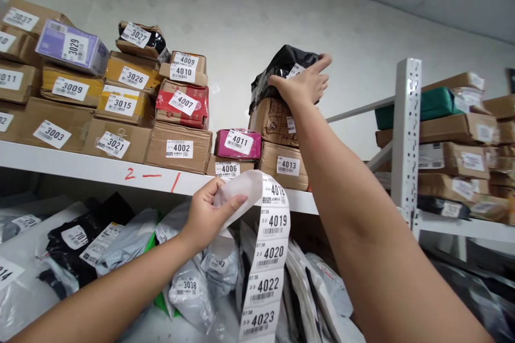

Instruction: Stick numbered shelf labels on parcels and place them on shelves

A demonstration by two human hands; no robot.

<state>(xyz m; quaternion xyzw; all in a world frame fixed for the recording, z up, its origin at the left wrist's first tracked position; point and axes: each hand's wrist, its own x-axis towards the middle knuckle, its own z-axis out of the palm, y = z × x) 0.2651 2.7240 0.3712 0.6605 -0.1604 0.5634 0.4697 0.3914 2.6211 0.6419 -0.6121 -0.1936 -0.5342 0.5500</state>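
Note:
My left hand (211,209) pinches the backing end of a long strip of number labels (270,252), which hangs down in front of the lower shelf. Labels 4018 to 4023 face me. Raised above the upper shelf, my right hand (308,83) lies over a black plastic-wrapped parcel (267,72), thumb and fingers spread across its front. This parcel sits on a brown carton (269,119), and below that is the carton labelled 4013 (284,163). A white label (295,70) on the black parcel is partly covered by my hand.
Labelled boxes, such as the red parcel 4007 (183,104) and magenta box 4011 (238,144), stack along the white upper shelf (96,166). Bagged parcels (189,289) crowd the shelf below. A white metal post (407,139) stands right, before another stacked rack.

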